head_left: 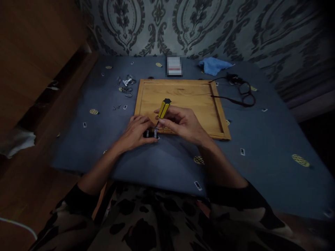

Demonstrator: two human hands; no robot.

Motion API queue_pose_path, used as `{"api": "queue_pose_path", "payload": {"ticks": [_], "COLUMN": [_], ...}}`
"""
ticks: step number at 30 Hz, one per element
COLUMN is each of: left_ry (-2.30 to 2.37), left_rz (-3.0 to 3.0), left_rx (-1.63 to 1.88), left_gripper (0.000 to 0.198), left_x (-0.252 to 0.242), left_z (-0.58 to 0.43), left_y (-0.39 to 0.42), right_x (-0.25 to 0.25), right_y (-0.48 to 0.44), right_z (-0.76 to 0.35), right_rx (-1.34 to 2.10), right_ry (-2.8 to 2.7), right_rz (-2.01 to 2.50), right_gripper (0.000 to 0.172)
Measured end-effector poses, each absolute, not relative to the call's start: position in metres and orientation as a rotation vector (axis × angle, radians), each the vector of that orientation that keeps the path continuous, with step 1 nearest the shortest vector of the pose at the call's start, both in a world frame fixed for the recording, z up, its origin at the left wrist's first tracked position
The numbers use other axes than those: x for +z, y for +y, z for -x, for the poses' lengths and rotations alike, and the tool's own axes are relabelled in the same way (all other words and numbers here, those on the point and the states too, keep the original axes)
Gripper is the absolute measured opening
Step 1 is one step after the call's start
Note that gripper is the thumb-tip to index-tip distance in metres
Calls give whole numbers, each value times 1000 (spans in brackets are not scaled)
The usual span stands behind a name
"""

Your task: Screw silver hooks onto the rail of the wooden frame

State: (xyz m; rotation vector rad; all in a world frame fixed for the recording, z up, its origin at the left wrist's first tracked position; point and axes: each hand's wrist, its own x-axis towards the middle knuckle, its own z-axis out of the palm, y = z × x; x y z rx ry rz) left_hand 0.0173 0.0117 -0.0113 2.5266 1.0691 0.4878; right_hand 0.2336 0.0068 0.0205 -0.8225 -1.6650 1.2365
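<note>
A wooden framed panel [180, 94] with a raised border lies on the table. My right hand [183, 122] grips a screwdriver [164, 108] with a yellow and black handle. The tool stands slightly tilted, its tip pointing down at the panel's near left edge. There, my left hand [138, 130] is closed around a small metal fitting [155, 133], thumb on the near side and fingers over the panel's corner. The fitting looks like a hinge, but fingers and shadow hide part of it. Whether the screwdriver tip sits in a screw cannot be made out.
Loose metal fittings [128, 82] and small screws [116, 107] lie left of the panel. Eyeglasses [246, 97] overlap its right edge. A blue cloth [214, 66] and a blurred box [174, 65] are at the back. A wooden cabinet [39, 52] stands left of the table [261, 167].
</note>
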Motion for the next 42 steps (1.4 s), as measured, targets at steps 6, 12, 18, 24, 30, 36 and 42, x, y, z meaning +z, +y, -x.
{"api": "queue_pose_path", "payload": {"ticks": [6, 12, 18, 24, 30, 36, 42], "left_ry": [1072, 1083, 1090, 1092, 1094, 1097, 1093], "left_rz": [-2533, -2539, -2540, -2532, -2526, -2522, -2525], "left_rx": [492, 503, 500, 501, 500, 488, 477], "left_gripper": [44, 43, 43, 44, 42, 41, 40], "left_x": [-11, -13, -12, -11, -12, -13, -10], "left_z": [-18, -18, -19, -19, -19, -18, -19], "left_y": [11, 10, 11, 10, 10, 11, 10], "right_x": [11, 3, 1, 0, -4, -4, 2], "right_y": [7, 5, 3, 4, 5, 4, 6], "right_z": [-227, -212, -210, -214, -213, -213, -218], "right_rx": [1078, 788, 788, 846, 869, 880, 957], "right_ry": [-1629, -1578, -1456, -1449, -1472, -1482, -1516], "right_rz": [885, 976, 958, 969, 971, 954, 952], "right_gripper": [39, 41, 42, 44, 42, 43, 44]}}
